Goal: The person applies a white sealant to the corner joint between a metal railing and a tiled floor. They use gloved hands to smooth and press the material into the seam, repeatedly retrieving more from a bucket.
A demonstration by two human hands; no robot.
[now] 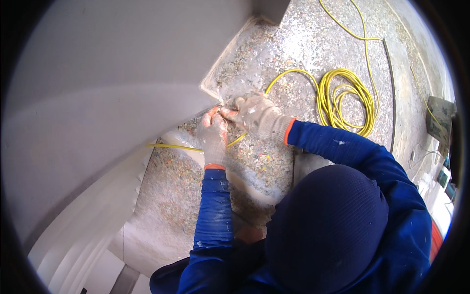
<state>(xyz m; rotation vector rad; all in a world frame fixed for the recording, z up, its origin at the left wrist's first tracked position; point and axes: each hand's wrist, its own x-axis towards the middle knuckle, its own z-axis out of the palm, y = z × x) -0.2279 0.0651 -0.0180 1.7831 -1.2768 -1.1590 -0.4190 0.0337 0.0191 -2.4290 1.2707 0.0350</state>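
My left hand point(213, 139) and my right hand point(257, 115) wear pale knit work gloves with orange cuffs, smudged with white and orange stains. Their fingers are bent together, fingertips almost meeting at the bottom corner of a large grey panel point(122, 63). Whatever lies between the fingertips is too small or hidden to make out. A thin yellow hose or cable point(293, 70) passes beneath my hands and comes out on the left, beside the panel's lower edge. Both forearms are in blue sleeves with whitish marks.
A coil of the yellow line point(362, 98) lies on the speckled, white-dusted floor point(171, 186) at the right. A dark strip point(391, 98) crosses the floor beyond it. Pale ridged sheeting point(93, 225) stands at lower left. A navy knit cap point(328, 230) fills the lower middle.
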